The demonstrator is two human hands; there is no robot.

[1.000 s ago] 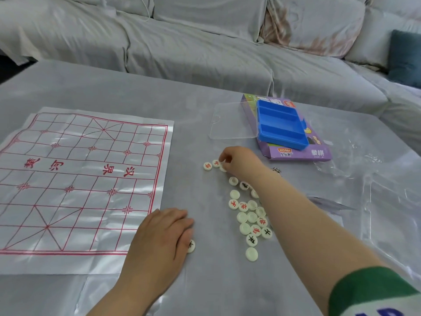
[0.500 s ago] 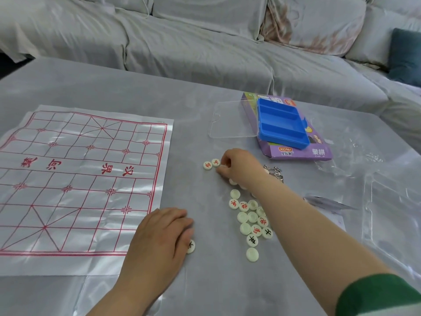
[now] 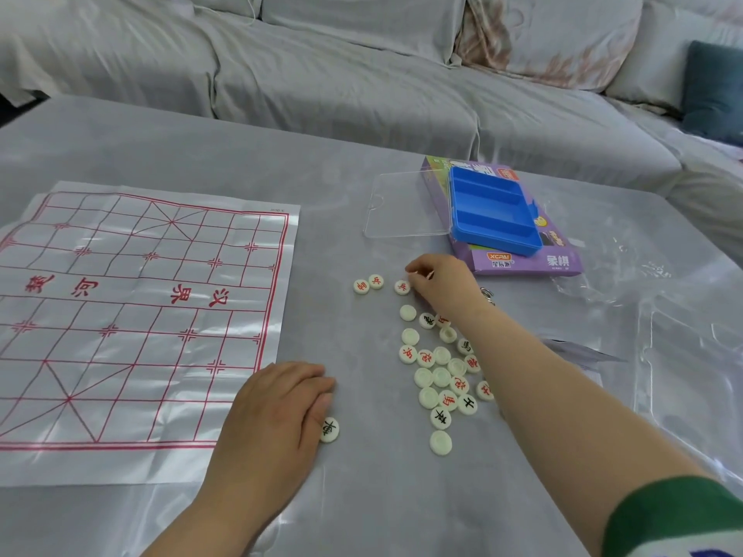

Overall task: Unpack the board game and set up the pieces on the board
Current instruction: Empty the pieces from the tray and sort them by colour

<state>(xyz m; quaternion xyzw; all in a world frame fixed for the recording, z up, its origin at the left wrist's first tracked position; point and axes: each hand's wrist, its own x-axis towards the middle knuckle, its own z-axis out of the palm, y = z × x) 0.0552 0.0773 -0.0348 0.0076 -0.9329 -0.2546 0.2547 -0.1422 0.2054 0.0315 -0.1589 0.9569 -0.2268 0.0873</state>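
Resting palm down on the table (image 3: 201,154), the left hand (image 3: 277,420) is kept slack and grasps nothing; a black-marked piece (image 3: 329,429) is seen against its thumb side. The printed board (image 3: 132,315) is spread flat at the left, with no pieces on it. The right hand (image 3: 440,281) is stretched forward with fingers curled beside a red-marked piece (image 3: 402,287); whether anything is pinched cannot be told. Two red-marked pieces (image 3: 368,284) are set apart to its left. The loose pieces (image 3: 442,375) are scattered along the right forearm. A blue tray (image 3: 492,213) is placed on the purple box (image 3: 559,259), beside a clear lid (image 3: 406,207).
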